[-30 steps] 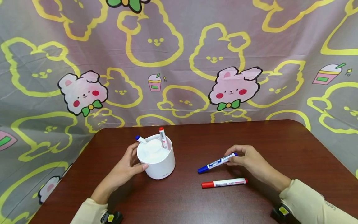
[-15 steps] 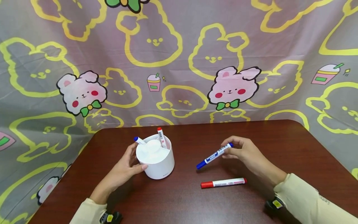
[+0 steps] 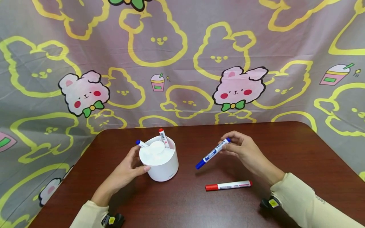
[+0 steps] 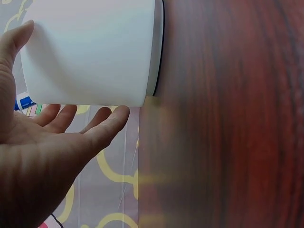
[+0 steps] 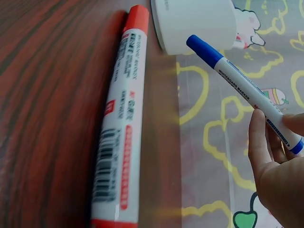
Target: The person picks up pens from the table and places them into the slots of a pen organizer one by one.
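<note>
My left hand [image 3: 122, 174] holds the side of a round white pen holder [image 3: 162, 169], thumb in front and fingers around the far left. A blue-tipped marker [image 3: 141, 143] and a red-tipped marker [image 3: 163, 138] stand tilted in its compartments. In the left wrist view, several fingertips [image 4: 121, 114] rest along the holder's wall [image 4: 95, 52]. My right hand [image 3: 242, 147] pinches a blue whiteboard marker [image 3: 212, 154] near its rear end, raised above the table, blue cap slanting down to the left. A red marker [image 3: 229, 186] lies on the table below that hand.
The dark wooden table [image 3: 182, 209] has rounded far corners. Behind it hangs a grey-pink cloth [image 3: 188, 72] with yellow cartoon outlines. In the right wrist view, the red marker [image 5: 121, 123] lies close to the camera, and the holder [image 5: 197, 23] stands beyond.
My right hand has lifted the blue whiteboard marker and carried it left and away from me, tilting it more steeply. The left hand, holder and red marker on the table stay in place.
</note>
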### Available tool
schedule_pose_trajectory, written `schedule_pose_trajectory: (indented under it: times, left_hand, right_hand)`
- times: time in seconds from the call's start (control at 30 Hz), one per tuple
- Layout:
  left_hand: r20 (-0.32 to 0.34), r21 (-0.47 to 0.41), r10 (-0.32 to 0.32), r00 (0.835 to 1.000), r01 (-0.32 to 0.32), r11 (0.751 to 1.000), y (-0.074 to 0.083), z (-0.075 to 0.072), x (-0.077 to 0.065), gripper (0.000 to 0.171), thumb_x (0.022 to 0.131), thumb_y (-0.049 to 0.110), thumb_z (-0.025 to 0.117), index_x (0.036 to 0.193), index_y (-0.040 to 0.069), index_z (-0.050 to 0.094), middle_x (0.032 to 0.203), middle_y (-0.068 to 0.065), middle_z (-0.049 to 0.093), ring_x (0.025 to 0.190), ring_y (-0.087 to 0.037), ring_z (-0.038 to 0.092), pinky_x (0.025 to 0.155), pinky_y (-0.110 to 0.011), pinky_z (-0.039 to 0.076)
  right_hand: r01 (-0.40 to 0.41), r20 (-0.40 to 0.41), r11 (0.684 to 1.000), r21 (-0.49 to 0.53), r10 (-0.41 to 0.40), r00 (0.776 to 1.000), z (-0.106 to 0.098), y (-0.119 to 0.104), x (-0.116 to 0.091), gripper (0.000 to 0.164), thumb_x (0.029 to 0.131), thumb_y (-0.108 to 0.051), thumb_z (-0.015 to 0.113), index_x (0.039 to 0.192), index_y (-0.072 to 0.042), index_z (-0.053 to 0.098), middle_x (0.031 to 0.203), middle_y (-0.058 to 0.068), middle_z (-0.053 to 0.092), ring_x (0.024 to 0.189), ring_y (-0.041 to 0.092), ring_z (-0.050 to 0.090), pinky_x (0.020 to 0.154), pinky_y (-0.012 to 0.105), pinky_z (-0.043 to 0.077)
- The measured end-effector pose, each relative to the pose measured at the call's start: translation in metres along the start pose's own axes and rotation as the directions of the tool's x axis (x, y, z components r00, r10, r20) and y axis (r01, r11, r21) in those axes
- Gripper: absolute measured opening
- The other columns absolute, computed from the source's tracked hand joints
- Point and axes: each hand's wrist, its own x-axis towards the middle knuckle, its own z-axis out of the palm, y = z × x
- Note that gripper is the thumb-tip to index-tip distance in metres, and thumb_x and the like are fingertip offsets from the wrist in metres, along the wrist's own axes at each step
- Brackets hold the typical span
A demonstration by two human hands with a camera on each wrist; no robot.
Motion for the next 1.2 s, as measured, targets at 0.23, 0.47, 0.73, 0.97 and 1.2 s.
schedule_pose_trajectory:
  times: [0.23,0.47,0.73,0.97,1.2]
  left_hand:
    - [0.003,-0.011,0.036,0.999,-0.036,0.999,0.0,0.001,0.0,0.08,0.097,0.018,0.075,0.155,0.005,0.022,0.165,-0.025,0.035,0.153,-0.053,0.031,0.117,-0.069,0.035]
    - [-0.006,0.0,0.021,1.0,-0.021,1.0,0.001,0.0,-0.001,0.08,0.096,0.018,0.075,0.155,0.007,0.023,0.166,-0.025,0.034,0.153,-0.054,0.031,0.116,-0.068,0.037]
    - [-0.01,0.025,0.001,1.0,-0.001,1.0,0.002,-0.002,0.0,0.088,0.095,0.023,0.077,0.165,0.019,0.024,0.168,-0.021,0.03,0.148,-0.057,0.037,0.11,-0.064,0.048]
    - [-0.006,0.044,-0.027,1.0,0.027,0.999,0.003,-0.002,0.001,0.09,0.095,0.028,0.077,0.166,0.023,0.023,0.17,-0.019,0.028,0.147,-0.056,0.039,0.11,-0.065,0.047]
    - [-0.012,0.052,-0.006,1.0,0.006,0.999,0.002,-0.001,0.0,0.087,0.096,0.026,0.076,0.166,0.02,0.025,0.171,-0.017,0.026,0.15,-0.055,0.035,0.113,-0.068,0.042]
  right_hand:
    - [0.008,-0.014,0.999,0.036,-0.007,1.0,0.004,-0.008,0.004,0.023,0.097,0.001,0.07,0.119,-0.001,0.062,0.107,0.005,0.074,0.098,0.015,0.073,0.088,0.034,0.063]
    - [0.054,-0.011,0.995,0.085,-0.054,0.998,0.007,-0.017,0.009,0.02,0.097,0.003,0.069,0.115,-0.006,0.066,0.107,0.005,0.076,0.1,0.016,0.074,0.09,0.034,0.063]
    - [0.099,-0.004,0.991,0.09,-0.099,0.995,0.017,-0.022,0.018,0.022,0.098,0.002,0.069,0.114,-0.013,0.072,0.109,0.004,0.073,0.096,0.016,0.074,0.09,0.04,0.063]
    - [0.128,-0.012,0.983,0.13,-0.128,0.992,0.032,-0.028,0.024,0.025,0.099,0.003,0.067,0.118,-0.013,0.072,0.109,0.005,0.068,0.093,0.017,0.073,0.089,0.04,0.063]
    - [0.141,-0.05,0.97,0.198,-0.134,0.99,0.05,-0.036,0.034,0.027,0.099,0.006,0.064,0.121,-0.009,0.068,0.105,0.005,0.066,0.092,0.017,0.072,0.089,0.04,0.063]
